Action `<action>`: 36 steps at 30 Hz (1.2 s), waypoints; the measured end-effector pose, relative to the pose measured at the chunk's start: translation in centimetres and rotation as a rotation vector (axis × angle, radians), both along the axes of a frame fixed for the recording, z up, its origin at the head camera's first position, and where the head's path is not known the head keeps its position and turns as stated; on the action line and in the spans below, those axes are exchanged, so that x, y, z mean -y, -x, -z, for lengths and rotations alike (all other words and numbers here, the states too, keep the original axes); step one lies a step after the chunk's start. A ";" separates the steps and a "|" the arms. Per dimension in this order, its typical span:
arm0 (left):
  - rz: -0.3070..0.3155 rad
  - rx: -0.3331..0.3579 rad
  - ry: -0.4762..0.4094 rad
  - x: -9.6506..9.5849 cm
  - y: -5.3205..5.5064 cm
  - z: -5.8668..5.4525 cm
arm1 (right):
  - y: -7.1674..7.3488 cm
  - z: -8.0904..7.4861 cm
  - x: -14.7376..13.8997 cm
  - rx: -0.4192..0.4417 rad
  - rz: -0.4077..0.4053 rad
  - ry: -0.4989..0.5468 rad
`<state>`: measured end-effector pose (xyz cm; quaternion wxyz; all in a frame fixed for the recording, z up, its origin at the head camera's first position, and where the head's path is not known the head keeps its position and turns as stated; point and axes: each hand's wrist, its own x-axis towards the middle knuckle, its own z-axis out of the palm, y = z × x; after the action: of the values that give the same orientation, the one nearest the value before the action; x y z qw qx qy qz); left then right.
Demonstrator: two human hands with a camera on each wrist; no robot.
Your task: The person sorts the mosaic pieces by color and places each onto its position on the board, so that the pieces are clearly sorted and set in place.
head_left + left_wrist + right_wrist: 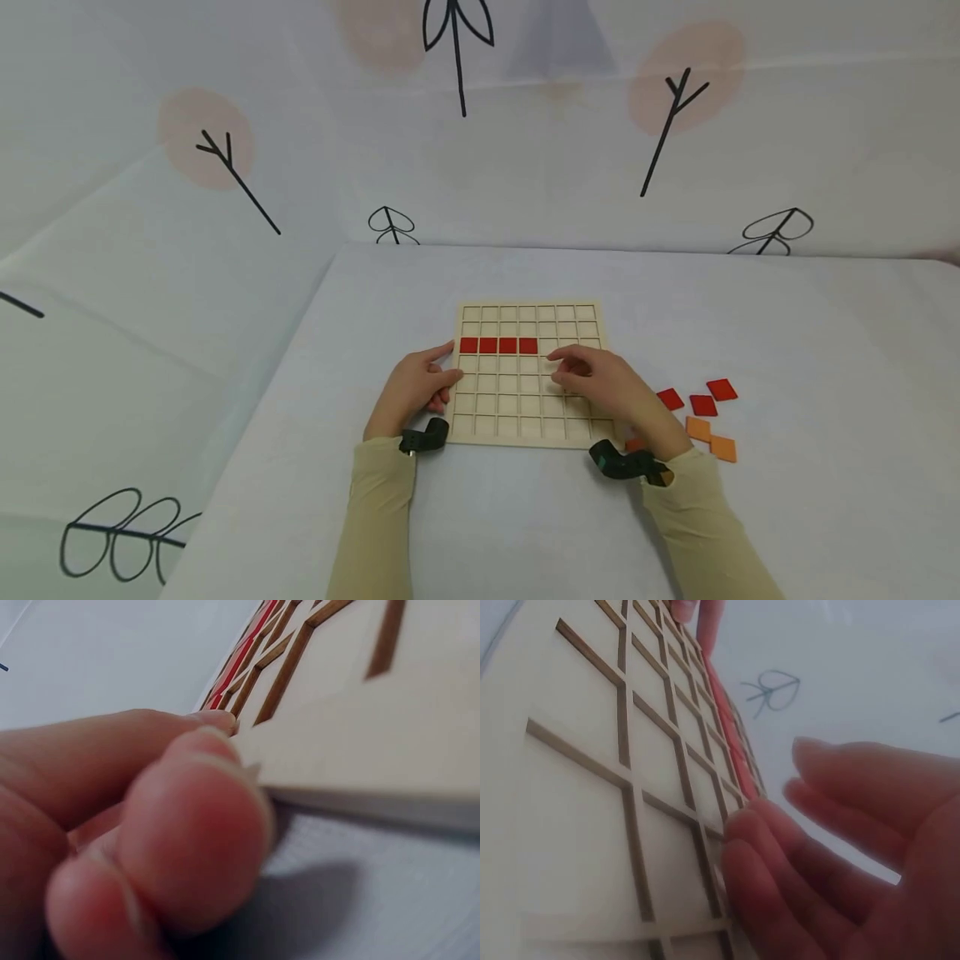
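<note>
Nearby, tiles [703, 406] partly behind the right wrist [666, 432], right grip [600, 379] parted, empty, left grip [411, 382] against the board [487, 404]

A white table [825, 350] stands before pale cloth [547, 167]. The cloth shows black stems [665, 132], pink blotches [183, 137] and a faint purple triangle [562, 42].

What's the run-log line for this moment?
left grip: touches left edge of board | right grip: over board, no tile visible | board row: four red tiles | right of board: loose red tiles, orange tiles
</note>
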<state>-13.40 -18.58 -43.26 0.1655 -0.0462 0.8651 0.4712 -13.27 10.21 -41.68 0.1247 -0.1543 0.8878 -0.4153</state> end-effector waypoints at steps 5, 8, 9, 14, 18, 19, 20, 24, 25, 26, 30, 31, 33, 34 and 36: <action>0.006 -0.006 0.001 0.0 0.0 0.0 | 0.0 -0.2 -0.7 0.009 -0.014 0.001; 0.008 -0.003 0.001 0.0 -0.1 0.0 | 0.0 -0.2 -1.3 0.011 -0.030 -0.007; 0.006 0.002 0.000 0.0 -0.1 0.0 | 0.1 -0.2 -1.5 0.010 -0.034 -0.004; -0.002 0.005 -0.008 -0.1 -0.2 -0.1 | 0.2 -0.3 -2.7 0.017 -0.025 0.019; -0.005 -0.005 -0.013 -0.2 -0.3 -0.3 | 0.3 -0.4 -3.3 0.023 -0.020 0.004; -0.006 -0.007 -0.016 -0.2 -0.3 -0.3 | 0.3 -0.5 -3.5 0.020 -0.021 -0.008; -0.005 -0.009 -0.019 -0.2 -0.4 -0.3 | 0.3 -0.5 -3.7 0.019 -0.023 -0.017; -0.005 -0.013 -0.019 -0.2 -0.5 -0.4 | 0.4 -0.8 -4.6 0.038 -0.023 -0.036; -0.004 -0.014 -0.019 -0.2 -0.5 -0.4 | 0.3 -1.0 -4.8 0.047 -0.018 -0.034; -0.004 -0.013 -0.016 -0.2 -0.5 -0.4 | 0.3 -1.1 -5.1 0.053 -0.017 -0.034; -0.007 -0.009 -0.021 -0.3 -0.4 -0.4 | 0.3 -1.5 -6.1 0.093 0.009 -0.019; -0.007 -0.009 -0.024 -0.3 -0.4 -0.4 | 0.3 -1.6 -6.3 0.104 0.014 -0.013; -0.007 -0.010 -0.031 -0.3 -0.4 -0.4 | 0.3 -1.6 -6.7 0.133 0.025 -0.005; -0.008 -0.011 -0.033 -0.3 -0.4 -0.5 | 0.2 -1.6 -6.8 0.145 0.028 -0.002; -0.007 -0.015 -0.031 -0.2 -0.4 -0.6 | 0.2 -1.6 -7.1 0.170 0.038 -0.002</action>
<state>-12.99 -18.37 -42.70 0.1583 -0.0432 0.8589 0.4852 -13.50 17.30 -40.07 0.1918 -0.1017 0.8771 -0.4285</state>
